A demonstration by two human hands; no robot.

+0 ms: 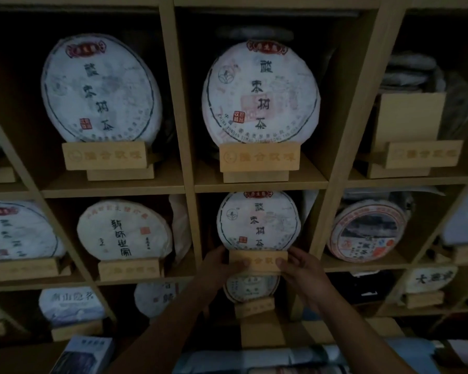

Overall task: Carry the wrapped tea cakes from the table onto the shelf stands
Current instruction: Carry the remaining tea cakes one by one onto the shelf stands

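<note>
A round white paper-wrapped tea cake (pixel 258 221) with black characters stands upright on a wooden stand (pixel 258 261) in the middle cubby of the second shelf row. My left hand (pixel 222 264) grips the stand's left end and my right hand (pixel 299 267) grips its right end, thumbs on the front face. Both forearms reach up from the lower edge of the view. The cake itself is not touched by either hand.
The wooden shelf (pixel 251 186) is a grid of cubbies, most holding wrapped cakes on stands, such as the large cake (pixel 260 93) directly above and another cake (pixel 125 229) to the left. A stand (pixel 422 155) at upper right carries a cardboard piece. Boxes lie at the bottom.
</note>
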